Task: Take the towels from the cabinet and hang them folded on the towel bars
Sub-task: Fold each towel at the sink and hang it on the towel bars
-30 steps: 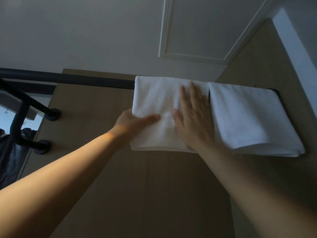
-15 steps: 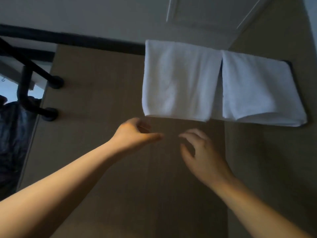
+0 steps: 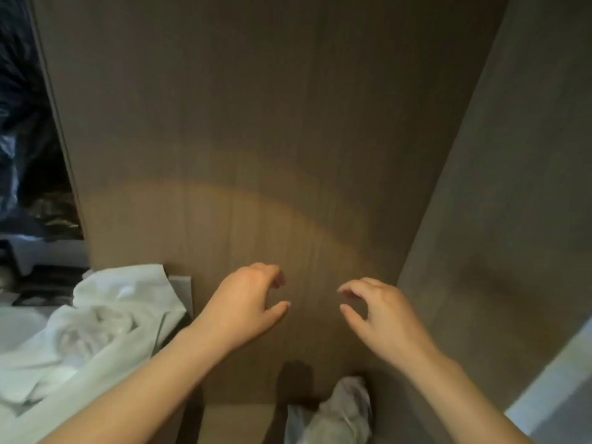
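Towels look to be the crumpled white cloth heap [image 3: 96, 322] at 8 o'clock, low in frame; blurred, so cannot tell for sure it is towelling. Heap lies just beside the left forearm, not touched by either hand. Left hand [image 3: 246, 310] at centre-low, palm away from camera, fingers loosely curled, thumb out toward 3 o'clock, holding nothing. Right hand [image 3: 381, 315] at 3 o'clock of the left hand, near but apart from it, same loose curl, thumb and fingers forming an open C, also holding nothing. Both hands hover in front of brown wood panel [image 3: 272, 123], which fills the frame from 12 o'clock down. Second wood panel [image 3: 519, 187] at 3 o'clock. Dark shiny material [image 3: 22, 123] at 9 to 10 o'clock. Small pale blurred object [image 3: 339, 411] at 6 o'clock, cannot tell what
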Motion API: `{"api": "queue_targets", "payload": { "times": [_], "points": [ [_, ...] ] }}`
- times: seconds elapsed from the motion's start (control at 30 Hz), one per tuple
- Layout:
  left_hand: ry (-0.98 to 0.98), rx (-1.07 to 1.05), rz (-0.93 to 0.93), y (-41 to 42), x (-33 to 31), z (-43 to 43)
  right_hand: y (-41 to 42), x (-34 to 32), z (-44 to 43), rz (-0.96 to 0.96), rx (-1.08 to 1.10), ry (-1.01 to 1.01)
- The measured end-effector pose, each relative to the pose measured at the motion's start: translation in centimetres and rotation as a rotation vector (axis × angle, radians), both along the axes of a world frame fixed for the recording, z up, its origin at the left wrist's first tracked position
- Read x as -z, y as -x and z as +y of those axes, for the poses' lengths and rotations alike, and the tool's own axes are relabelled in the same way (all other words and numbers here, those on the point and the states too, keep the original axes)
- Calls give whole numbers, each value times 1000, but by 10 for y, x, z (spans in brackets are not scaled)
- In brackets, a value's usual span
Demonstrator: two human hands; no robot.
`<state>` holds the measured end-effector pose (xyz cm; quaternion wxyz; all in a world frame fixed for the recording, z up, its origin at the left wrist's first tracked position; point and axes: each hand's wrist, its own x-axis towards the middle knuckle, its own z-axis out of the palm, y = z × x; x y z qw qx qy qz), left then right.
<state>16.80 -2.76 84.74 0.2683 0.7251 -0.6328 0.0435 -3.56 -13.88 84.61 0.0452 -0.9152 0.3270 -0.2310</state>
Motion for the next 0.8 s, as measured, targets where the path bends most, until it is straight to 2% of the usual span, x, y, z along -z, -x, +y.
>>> {"api": "queue_targets", "payload": {
  "times": [0.17, 0.33, 0.5, 0.8],
  "points": [
    [-142, -129, 114, 27, 79, 18, 17, 58, 4, 69, -24, -151],
    [-247, -250, 232, 57, 126, 42, 39, 108, 4, 82, -32, -385],
    [-308, -386, 360, 74, 154, 72, 44, 140, 0, 98, -84, -512],
    [-315, -583, 448, 73, 172, 130, 15, 169, 28, 132, -199, -590]
  ]
}}
